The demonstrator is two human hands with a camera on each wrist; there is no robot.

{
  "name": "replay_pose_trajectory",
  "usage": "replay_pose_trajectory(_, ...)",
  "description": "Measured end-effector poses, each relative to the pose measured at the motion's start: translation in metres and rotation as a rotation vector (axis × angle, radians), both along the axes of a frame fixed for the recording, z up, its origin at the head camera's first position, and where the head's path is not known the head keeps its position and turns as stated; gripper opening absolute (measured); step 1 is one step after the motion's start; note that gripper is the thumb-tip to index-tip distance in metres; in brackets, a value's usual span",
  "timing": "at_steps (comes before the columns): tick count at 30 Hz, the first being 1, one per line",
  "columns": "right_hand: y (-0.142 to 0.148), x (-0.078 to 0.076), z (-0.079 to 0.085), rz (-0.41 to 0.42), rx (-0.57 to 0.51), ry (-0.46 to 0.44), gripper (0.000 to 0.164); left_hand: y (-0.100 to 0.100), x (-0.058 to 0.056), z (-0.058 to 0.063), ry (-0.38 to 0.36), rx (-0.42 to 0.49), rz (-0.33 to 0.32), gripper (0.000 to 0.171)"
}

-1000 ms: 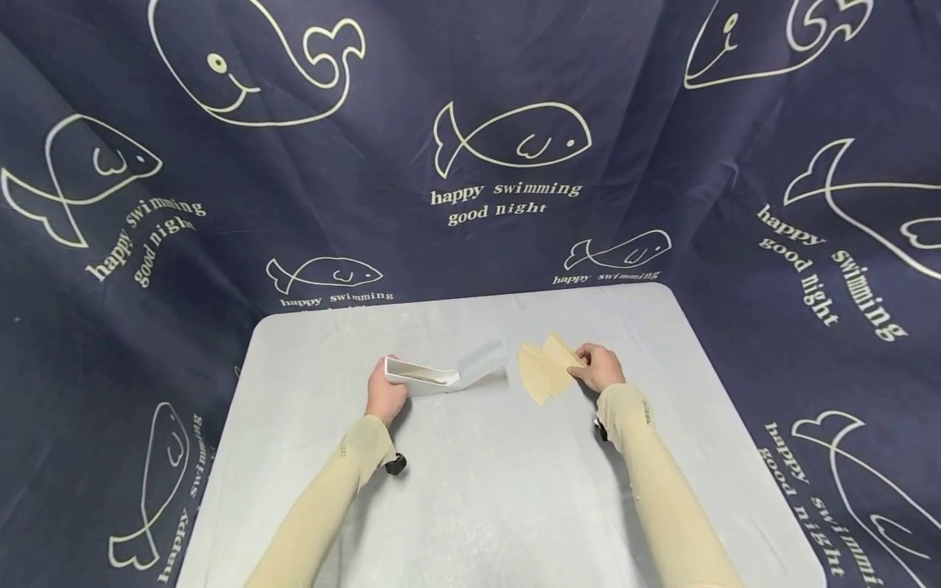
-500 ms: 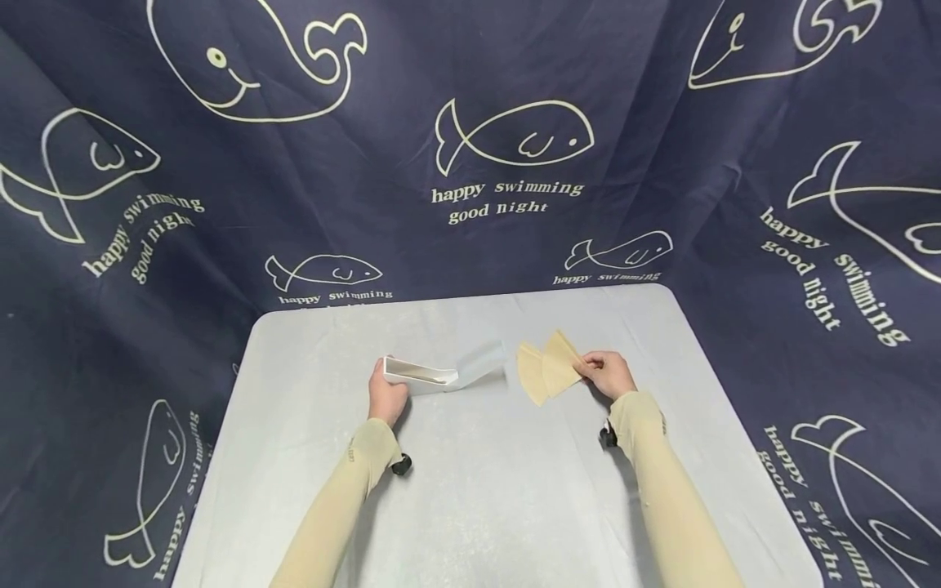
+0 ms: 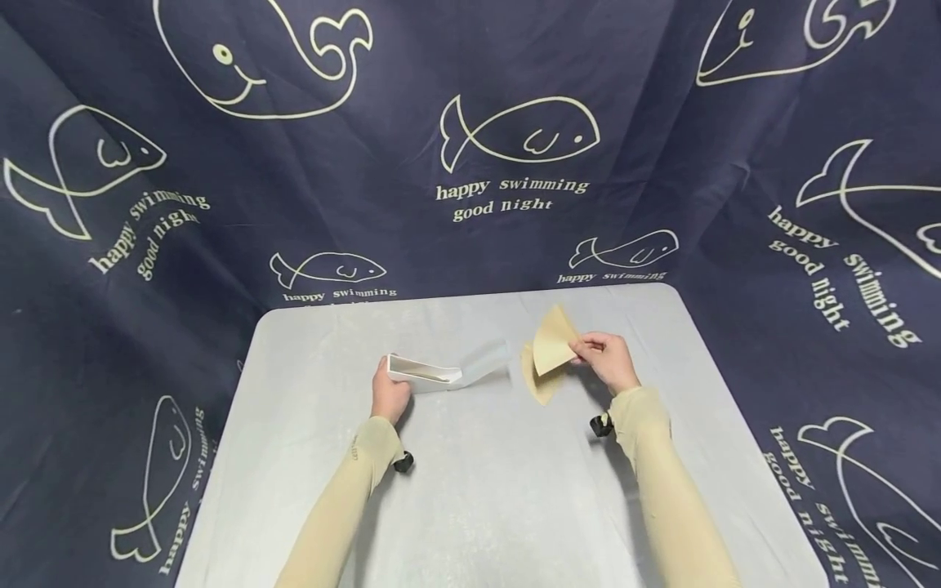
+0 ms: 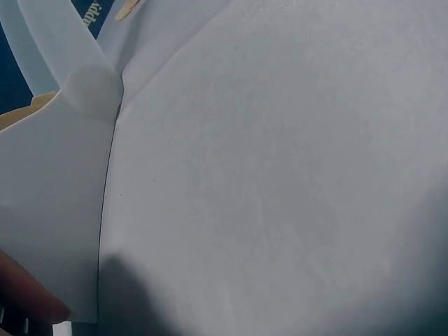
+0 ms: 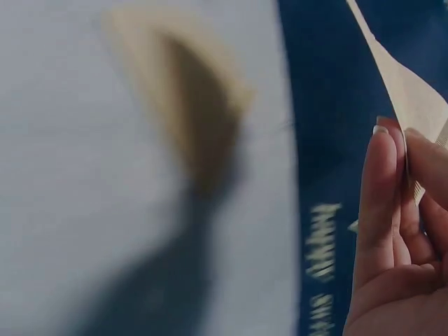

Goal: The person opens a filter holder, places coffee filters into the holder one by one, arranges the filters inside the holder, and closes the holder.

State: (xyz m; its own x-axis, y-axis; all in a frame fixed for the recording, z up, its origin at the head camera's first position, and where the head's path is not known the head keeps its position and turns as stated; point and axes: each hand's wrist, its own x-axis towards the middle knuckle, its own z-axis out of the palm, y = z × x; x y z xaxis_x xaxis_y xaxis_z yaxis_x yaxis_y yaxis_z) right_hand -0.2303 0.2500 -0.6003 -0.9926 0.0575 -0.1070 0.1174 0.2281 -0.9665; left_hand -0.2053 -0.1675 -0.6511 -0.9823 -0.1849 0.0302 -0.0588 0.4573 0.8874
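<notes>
A white box (image 3: 424, 380) with an opened lid flap is gripped at its left end by my left hand (image 3: 390, 396). Tan paper shows inside it, and in the left wrist view a tan edge (image 4: 28, 112) peeks over the box wall (image 4: 49, 182). My right hand (image 3: 608, 359) pinches the corner of a tan, fan-shaped coffee filter (image 3: 554, 341), raised above the table. Under it lies a second coffee filter (image 3: 538, 384), blurred in the right wrist view. There, thumb and fingers (image 5: 381, 189) close on the ribbed seam of the held filter (image 5: 413, 98).
The white table (image 3: 478, 482) has rounded corners and a dark blue curtain (image 3: 515, 245) with fish prints around it. The box's pale translucent flap (image 3: 483, 362) points right, toward the filters. A black strap device sits on each wrist.
My right hand has lifted one coffee filter off the other, up and slightly away from the table. The left hand and the white box have stayed nearly in place.
</notes>
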Motion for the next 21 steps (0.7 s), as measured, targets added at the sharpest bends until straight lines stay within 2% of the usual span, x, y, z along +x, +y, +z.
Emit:
replay_pose_trajectory(4, -0.007, -0.002, 0.032, -0.003, -0.072, 0.077, 0.035, 0.001, -0.001, 0.000, -0.010, 0.001, 0.003, 0.062)
replay_pose_trajectory(7, -0.011, -0.004, 0.049, -0.021, -0.103, 0.124, 0.033, 0.002, -0.002, 0.001, -0.016, -0.006, -0.001, 0.061)
replay_pose_trajectory(11, -0.015, -0.007, 0.058, -0.013, -0.124, 0.138, 0.035, 0.000, -0.004, 0.004, 0.005, -0.028, -0.010, 0.059)
replay_pose_trajectory(13, -0.017, -0.008, 0.058, -0.004, -0.142, 0.135, 0.035, -0.002, -0.004, 0.005, 0.013, -0.025, -0.030, 0.065)
replay_pose_trajectory(15, -0.020, -0.008, 0.057, -0.001, -0.147, 0.128, 0.035, -0.007, 0.000, 0.006, 0.004, 0.022, -0.071, 0.080)
replay_pose_trajectory(17, -0.023, -0.006, 0.056, -0.001, -0.142, 0.119, 0.034, -0.013, 0.005, 0.009, 0.001, 0.109, -0.127, 0.094)
replay_pose_trajectory(19, -0.028, -0.005, 0.056, 0.006, -0.137, 0.108, 0.034, -0.021, 0.013, 0.017, 0.012, 0.214, -0.154, 0.109)
replay_pose_trajectory(21, -0.035, -0.004, 0.058, 0.025, -0.119, 0.101, 0.036, -0.026, 0.021, 0.033, 0.053, 0.303, -0.164, 0.113)
